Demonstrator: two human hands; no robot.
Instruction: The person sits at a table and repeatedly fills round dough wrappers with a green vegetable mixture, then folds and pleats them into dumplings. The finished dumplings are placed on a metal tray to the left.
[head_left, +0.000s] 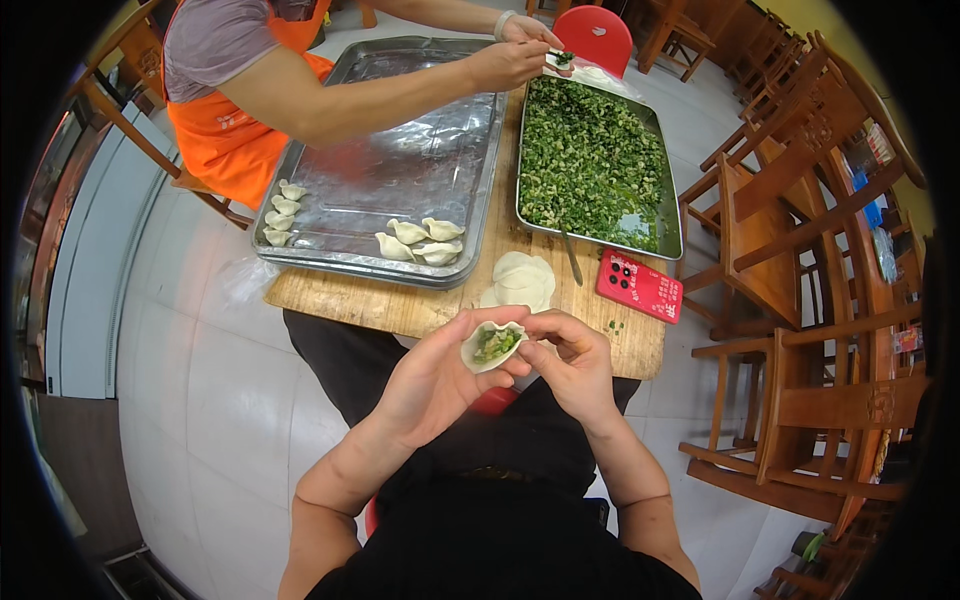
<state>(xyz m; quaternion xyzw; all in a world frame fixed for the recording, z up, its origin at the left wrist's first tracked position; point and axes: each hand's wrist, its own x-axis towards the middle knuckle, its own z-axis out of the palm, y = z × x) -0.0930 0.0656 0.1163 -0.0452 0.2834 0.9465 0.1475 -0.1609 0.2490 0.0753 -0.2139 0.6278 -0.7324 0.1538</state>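
Note:
A round dumpling wrapper (469, 349) with chopped green filling (496, 343) on it rests in my left hand (431, 371). The thumb and fingers of my right hand (574, 360) pinch its right edge, and the middle of the wrapper is still unfolded with the filling showing. Just beyond my hands, flat dough wrappers (521, 277) lie overlapping on the wooden table (352, 307). A large metal pan (674, 217) full of chopped green filling (592, 157) stands farther off, with a metal utensil handle (572, 259) sticking out at its near edge.
Stacked metal trays (405, 165) at the left carry several folded dumplings (424, 238). A co-worker in an orange apron (225, 161) holds a filled wrapper (557, 61) over the pan's far end. A red phone (640, 286) lies at the right; wooden chairs (765, 247) stand beyond it.

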